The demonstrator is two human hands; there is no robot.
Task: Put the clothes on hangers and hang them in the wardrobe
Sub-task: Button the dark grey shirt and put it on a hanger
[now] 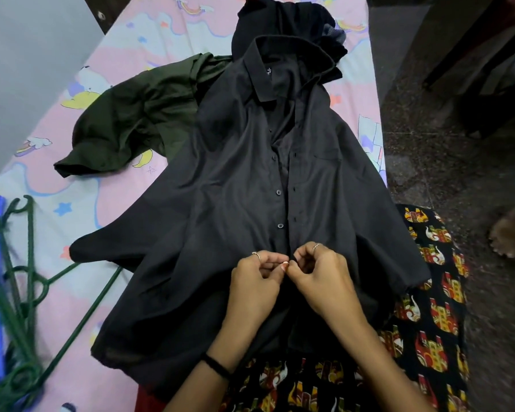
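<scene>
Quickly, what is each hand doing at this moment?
Left hand: pinches the black shirt at its front placket.
Right hand: pinches the same placket edge.

L hand (257, 279), R hand (317, 275): fingers curled, pinching.

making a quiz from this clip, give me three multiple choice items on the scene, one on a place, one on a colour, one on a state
1. Where do the hangers lie?
A. left of the black shirt
B. on the floor
C. on the collar

2. What colour is the garment beside the black shirt?
A. white
B. dark green
C. yellow

3. What are the hands doing?
A. resting flat
B. holding a hanger
C. pinching the shirt's front edges

Answers: 1 A, they lie on the bed sheet at left. 2 B, it is dark green. 3 C, the left hand and right hand meet at the placket.
</scene>
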